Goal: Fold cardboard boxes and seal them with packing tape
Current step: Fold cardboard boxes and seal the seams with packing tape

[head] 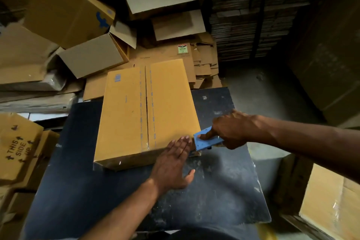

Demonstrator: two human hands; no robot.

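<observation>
A closed tan cardboard box [148, 111] lies on the dark worktable [224, 191], its two top flaps meeting along a centre seam covered by clear tape with blue print. My left hand [175, 161] presses flat, fingers straight, against the box's near right corner and front face. My right hand [231, 128] grips a blue tape dispenser [204, 140] right at that same corner, beside my left fingertips. Clear tape glints along the box's near edge.
Opened and flattened cartons [93, 56] pile up behind and to the left of the table. A carton printed "THIS SIDE UP" [17, 150] stands at the left. Taped boxes [331, 206] sit at the lower right. Stacked flat cardboard [253, 15] fills the back right.
</observation>
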